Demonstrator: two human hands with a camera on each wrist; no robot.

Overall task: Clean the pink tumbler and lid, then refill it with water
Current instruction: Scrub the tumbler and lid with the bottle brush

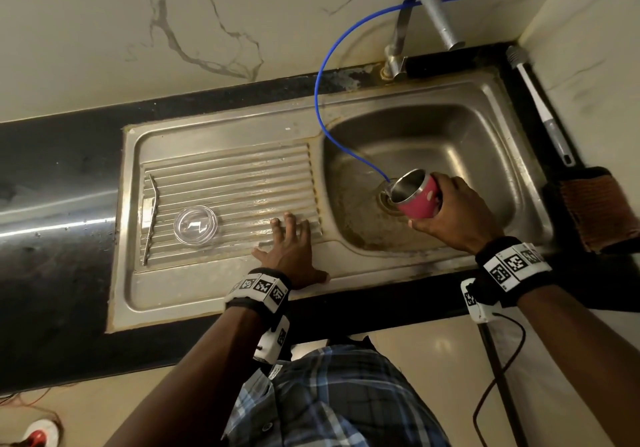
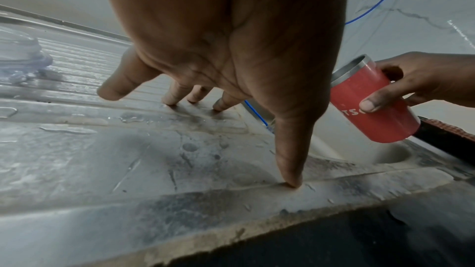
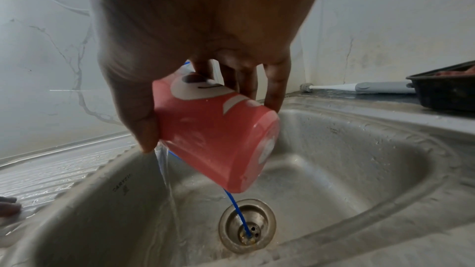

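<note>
Over the sink [image 1: 485,124], right-hand fingers [image 3: 275,88] grip the tipped pink tumbler [image 3: 216,135], water visible only wrist-side; left fingers [image 1: 291,228] splayed flat.

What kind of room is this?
Most likely a home kitchen: a steel sink with a ribbed drainboard set in a dark counter, and a tap on the marble-look wall.

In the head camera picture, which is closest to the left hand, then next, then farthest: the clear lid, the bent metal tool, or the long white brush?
From the left hand, resting on the drainboard:
1. Clear lid, just to its left on the ribs.
2. Bent metal tool, farther left, at the drainboard's edge.
3. Long white brush, far right on the counter, beyond the basin.
</note>
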